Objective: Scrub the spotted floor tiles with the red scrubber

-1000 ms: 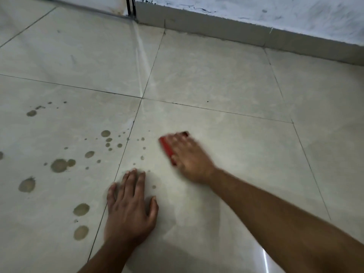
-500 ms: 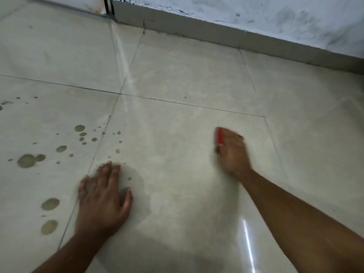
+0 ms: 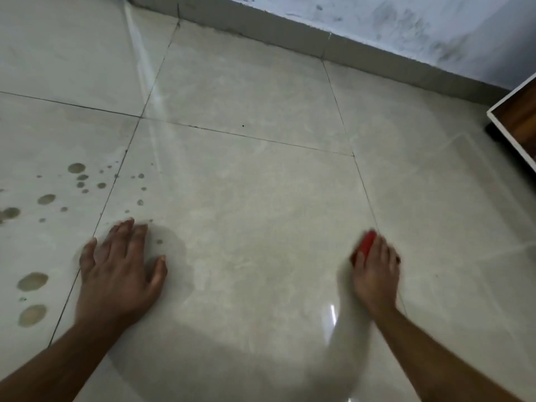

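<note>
While spread pale and glossy below, floor tiles (image 3: 261,198), carrying brown spots (image 3: 76,168) at left. Beyond, grey wall (image 3: 406,21); at right edge, wooden furniture corner (image 3: 519,120). Since a second ago, swept rightward from beside the spots to the grout line, well apart from them: red scrubber (image 3: 366,245), blurred. Curled over it, pressing down: right hand (image 3: 375,274). Flat on tile, fingers straight and slightly spread: left hand (image 3: 119,274).
</note>
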